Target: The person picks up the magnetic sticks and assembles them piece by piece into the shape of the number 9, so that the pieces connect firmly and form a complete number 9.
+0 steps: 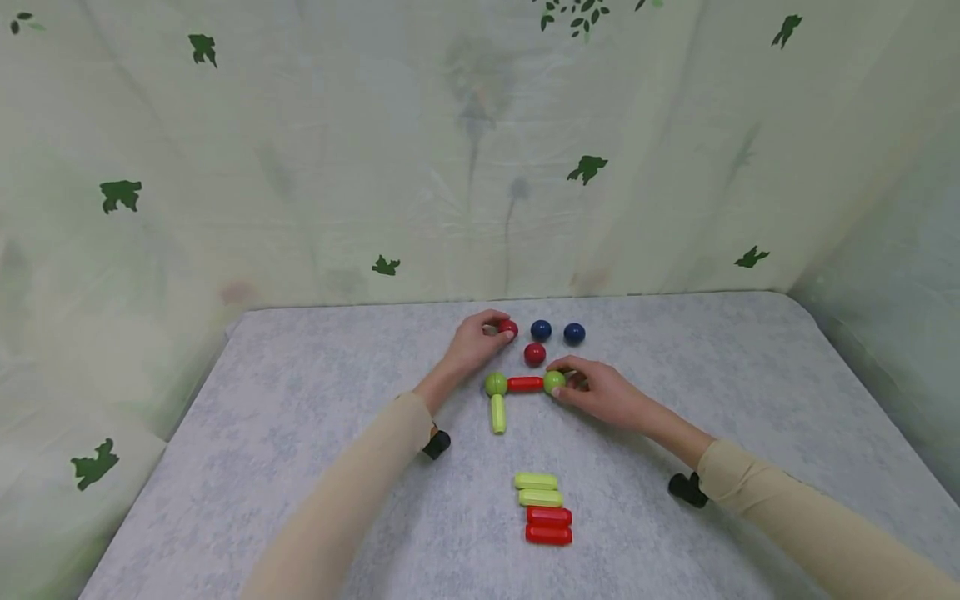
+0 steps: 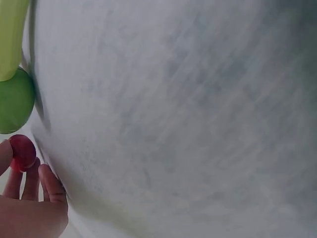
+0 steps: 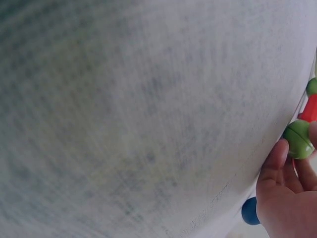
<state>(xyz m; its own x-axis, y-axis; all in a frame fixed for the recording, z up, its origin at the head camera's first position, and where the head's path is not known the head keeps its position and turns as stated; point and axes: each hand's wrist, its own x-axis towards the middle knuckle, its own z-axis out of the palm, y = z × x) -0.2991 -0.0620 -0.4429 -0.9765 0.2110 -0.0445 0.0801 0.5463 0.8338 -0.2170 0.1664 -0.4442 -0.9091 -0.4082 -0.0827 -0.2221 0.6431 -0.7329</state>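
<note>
On the grey speckled worktop (image 1: 300,467), the left hand (image 1: 474,342) has its grip pinched on a glossy red ball (image 1: 509,328). To its right, the right hand (image 1: 600,393) grips the green ball (image 1: 554,382) ending a red rod (image 1: 525,384) joined to another green ball (image 1: 496,384) and a lime rod (image 1: 498,413). A jerk here could likely pull the joints apart or knock the loose red ball (image 1: 535,354) rolling.
</note>
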